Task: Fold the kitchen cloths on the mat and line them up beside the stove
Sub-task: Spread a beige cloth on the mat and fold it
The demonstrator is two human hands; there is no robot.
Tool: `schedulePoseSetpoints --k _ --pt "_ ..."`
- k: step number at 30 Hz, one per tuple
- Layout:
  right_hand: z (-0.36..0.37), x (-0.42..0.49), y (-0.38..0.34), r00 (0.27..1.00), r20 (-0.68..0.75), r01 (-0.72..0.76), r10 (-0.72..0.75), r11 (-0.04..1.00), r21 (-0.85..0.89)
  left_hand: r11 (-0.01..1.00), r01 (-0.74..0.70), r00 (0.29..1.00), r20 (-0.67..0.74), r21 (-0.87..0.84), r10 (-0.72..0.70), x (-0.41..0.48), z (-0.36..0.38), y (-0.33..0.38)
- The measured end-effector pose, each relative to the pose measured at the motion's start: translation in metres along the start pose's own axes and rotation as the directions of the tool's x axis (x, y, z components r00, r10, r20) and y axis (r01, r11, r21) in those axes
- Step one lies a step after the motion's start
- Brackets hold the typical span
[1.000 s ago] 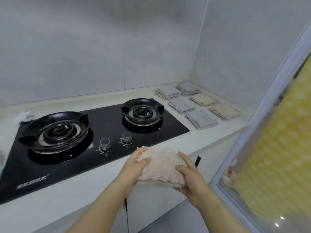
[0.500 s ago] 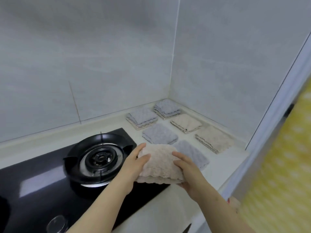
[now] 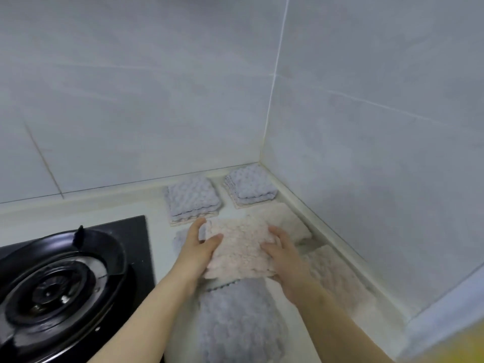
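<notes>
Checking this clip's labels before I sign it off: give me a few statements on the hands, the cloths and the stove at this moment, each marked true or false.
1. Both hands hold one folded beige cloth. True: the left hand grips its left edge, the right hand its right.
2. The held cloth is over the burner. False: it is right of the stove, above the cloths laid on the counter.
3. Two folded piles with grey tops, the left stack and the corner stack, lie by the back wall. True.
4. The burner is lit. False: no flame shows.
5. A grey cloth lies nearest the camera. True.
</notes>
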State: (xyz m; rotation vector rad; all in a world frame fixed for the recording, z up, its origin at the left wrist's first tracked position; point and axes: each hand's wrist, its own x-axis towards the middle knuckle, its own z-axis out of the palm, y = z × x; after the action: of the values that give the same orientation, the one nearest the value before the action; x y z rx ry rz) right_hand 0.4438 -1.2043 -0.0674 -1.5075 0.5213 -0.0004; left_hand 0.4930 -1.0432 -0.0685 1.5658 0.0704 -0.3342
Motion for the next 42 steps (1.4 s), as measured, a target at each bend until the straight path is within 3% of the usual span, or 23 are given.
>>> schedulePoseSetpoints --k 4,11,20,25,30,34,37,39,42 --pt "-0.035 0.044 -0.009 0.998 0.039 0.047 -0.045 0.997 -0.056 1.0 -0.001 0.999 -0.039 0.024 0.002 0.025 0.04 0.005" --pt "-0.082 0.097 -0.03 0.986 0.015 0.164 -0.164 0.965 -0.204 0.997 -0.034 0.999 0.009 0.062 0.034 0.066 0.1 0.008" --pt "-0.109 0.158 -0.023 0.968 0.002 0.226 -0.251 0.868 -0.441 0.978 0.083 0.996 0.003 0.191 -0.085 0.11 0.14 0.005" --pt "-0.114 0.17 -0.019 0.968 0.062 0.23 -0.244 0.757 -0.611 0.975 0.142 0.99 -0.032 0.171 -0.139 0.118 0.147 -0.002" --pt "-0.113 0.17 -0.016 0.942 0.108 0.278 -0.317 0.56 -0.78 0.987 0.137 0.99 -0.019 0.088 -0.136 0.115 0.151 -0.001" --pt "-0.11 0.165 -0.01 0.931 0.133 0.264 -0.339 0.379 -0.887 0.962 0.104 0.994 0.007 0.253 -0.109 0.113 0.15 -0.013" --pt "-0.105 0.158 -0.005 0.879 0.219 0.304 -0.424 0.145 -0.942 0.847 -0.002 0.999 0.045 0.531 -0.026 0.109 0.146 -0.021" --pt "-0.104 0.155 -0.003 0.83 0.269 0.343 -0.488 0.067 -0.937 0.658 -0.042 0.999 0.03 0.752 0.029 0.109 0.142 -0.023" --pt "-0.104 0.151 0.0 0.858 0.351 0.396 -0.376 0.046 -0.917 0.486 -0.079 0.997 0.056 0.87 0.062 0.106 0.14 -0.023"
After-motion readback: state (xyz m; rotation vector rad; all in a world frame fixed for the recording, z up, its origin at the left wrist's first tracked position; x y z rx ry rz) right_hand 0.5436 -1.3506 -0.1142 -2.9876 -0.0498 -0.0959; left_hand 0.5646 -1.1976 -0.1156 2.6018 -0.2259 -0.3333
